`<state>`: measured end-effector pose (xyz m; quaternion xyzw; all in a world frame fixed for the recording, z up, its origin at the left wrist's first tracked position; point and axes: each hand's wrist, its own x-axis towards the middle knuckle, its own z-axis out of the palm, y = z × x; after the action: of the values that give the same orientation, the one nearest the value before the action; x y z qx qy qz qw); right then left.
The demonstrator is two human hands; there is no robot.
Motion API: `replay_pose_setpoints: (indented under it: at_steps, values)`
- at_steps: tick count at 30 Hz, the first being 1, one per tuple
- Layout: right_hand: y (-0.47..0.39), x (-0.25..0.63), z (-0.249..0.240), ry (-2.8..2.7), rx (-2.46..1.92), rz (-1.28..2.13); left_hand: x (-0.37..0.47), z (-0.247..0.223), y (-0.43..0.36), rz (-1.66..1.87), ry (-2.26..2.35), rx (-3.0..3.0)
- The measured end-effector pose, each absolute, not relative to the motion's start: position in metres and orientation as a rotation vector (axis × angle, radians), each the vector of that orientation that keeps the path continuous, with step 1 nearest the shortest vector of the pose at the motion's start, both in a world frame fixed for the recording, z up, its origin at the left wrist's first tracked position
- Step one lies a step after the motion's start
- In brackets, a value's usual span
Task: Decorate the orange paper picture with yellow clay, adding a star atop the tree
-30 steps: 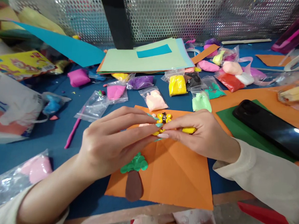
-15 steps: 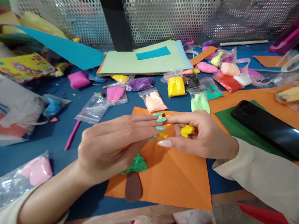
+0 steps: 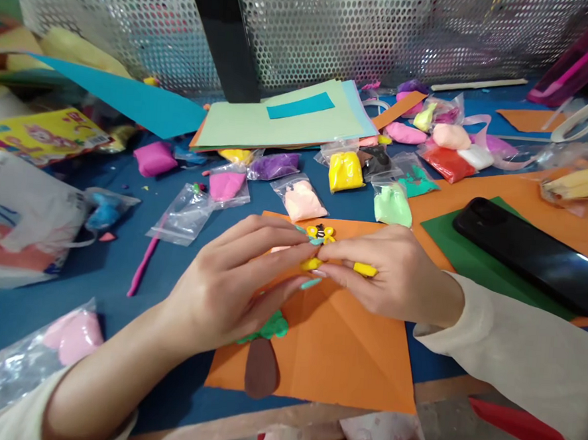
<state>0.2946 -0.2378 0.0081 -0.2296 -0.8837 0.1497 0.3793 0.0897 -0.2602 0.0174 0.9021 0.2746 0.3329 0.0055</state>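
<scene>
An orange sheet (image 3: pixel 345 356) lies under both hands. On it are a green clay treetop (image 3: pixel 273 326) with a brown clay trunk (image 3: pixel 261 369) and, farther up, a small yellow and black clay figure (image 3: pixel 322 233). My left hand (image 3: pixel 235 279) has its fingertips pinched at a small yellow clay piece (image 3: pixel 312 264). My right hand (image 3: pixel 388 272) meets it there, thumb and index finger closed on the same piece. A larger yellow clay lump (image 3: pixel 365 269) is tucked in the curled fingers of my right hand.
Bagged clays, among them a yellow one (image 3: pixel 345 171) and a light green one (image 3: pixel 393 204), lie beyond the sheet. A black phone (image 3: pixel 531 254) rests at the right. At the left are a magenta tool (image 3: pixel 143 264) and a white bag (image 3: pixel 19 223).
My left fingers, stretched out before, have bent into a pinch. My right fingers have closed in around the small piece, and the yellow and black figure shows more fully.
</scene>
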Motion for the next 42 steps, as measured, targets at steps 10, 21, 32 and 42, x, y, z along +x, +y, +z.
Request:
replay_pose_setpoints:
  at_steps: [10, 21, 32, 42]
  values:
    - [-0.236, 0.294, 0.015, -2.041, -0.827, 0.851, 0.08, 0.018, -0.246, 1.252, 0.905, 3.091]
    - [-0.238, 0.285, 0.015, -1.556, -0.93, 1.556, 0.092, 0.02, -0.26, 1.256, 0.881, 3.075]
    - [-0.236, 0.288, 0.013, -1.824, -0.902, 1.331, 0.092, 0.015, -0.258, 1.335, 0.97, 3.031]
    - [-0.232, 0.29, 0.018, -1.974, -0.889, 1.161, 0.089, 0.009, -0.257, 1.233, 0.883, 3.057]
